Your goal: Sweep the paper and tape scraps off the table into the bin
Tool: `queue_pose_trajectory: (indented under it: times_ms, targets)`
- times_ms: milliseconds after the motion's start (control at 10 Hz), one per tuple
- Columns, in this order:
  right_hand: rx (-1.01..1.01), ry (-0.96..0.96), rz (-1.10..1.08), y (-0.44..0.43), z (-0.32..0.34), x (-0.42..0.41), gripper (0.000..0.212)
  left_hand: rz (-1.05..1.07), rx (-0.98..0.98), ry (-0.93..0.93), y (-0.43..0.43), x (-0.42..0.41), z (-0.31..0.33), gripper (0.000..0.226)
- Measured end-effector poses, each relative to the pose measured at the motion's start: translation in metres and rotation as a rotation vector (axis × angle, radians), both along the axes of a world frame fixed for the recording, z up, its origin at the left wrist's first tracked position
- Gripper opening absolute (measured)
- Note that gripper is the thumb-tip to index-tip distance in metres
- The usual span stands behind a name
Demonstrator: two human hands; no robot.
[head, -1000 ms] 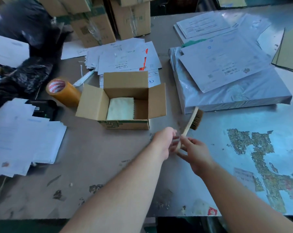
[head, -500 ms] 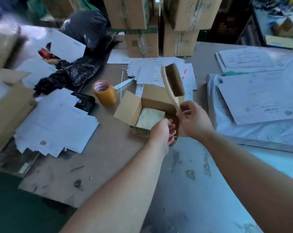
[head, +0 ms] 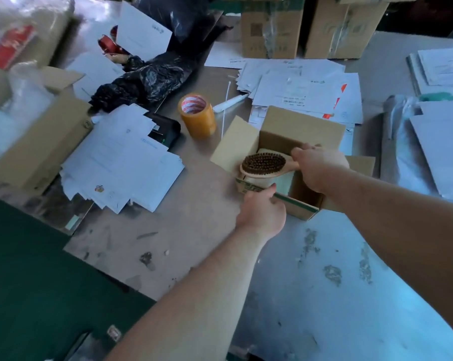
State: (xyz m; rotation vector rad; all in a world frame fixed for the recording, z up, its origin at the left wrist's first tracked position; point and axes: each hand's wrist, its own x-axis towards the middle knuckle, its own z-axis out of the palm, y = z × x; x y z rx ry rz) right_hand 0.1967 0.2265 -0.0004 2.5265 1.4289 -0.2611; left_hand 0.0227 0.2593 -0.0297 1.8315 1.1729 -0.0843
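Sweep not yet started: right hand (head: pixel 316 168) grips brush (head: pixel 263 164) by its handle, bristles up, over open box (head: pixel 301 126); left hand (head: pixel 262 212) holds the box's near wall; scraps (head: pixel 146 257) lie by the table (head: pixel 194 230) near edge; bin unseen.

The right hand (head: pixel 316 168) is covering the handle of the brush (head: pixel 263 164); only the bristled head is showing. The left hand (head: pixel 262 212) is showing its back at the front wall of the open box (head: pixel 302 131), hiding its fingers. A black device (head: pixel 165 131) is lying half buried under loose papers (head: pixel 121 162). The cartons (head: pixel 272 29) are running off the top edge, the paper stacks (head: pixel 444 69) off the right. The packages (head: pixel 19 40) at far left are blurring out, and the envelopes (head: pixel 298 92) are carrying print too small to read.
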Motion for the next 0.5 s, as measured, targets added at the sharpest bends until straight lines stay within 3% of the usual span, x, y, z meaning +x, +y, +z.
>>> queue_pose_trajectory:
  times_ms: [500]
  targets:
    - [-0.161, -0.024, 0.001, 0.011, -0.035, 0.002, 0.032, 0.111, 0.027, -0.054, 0.003, -0.002, -0.023, 0.06]
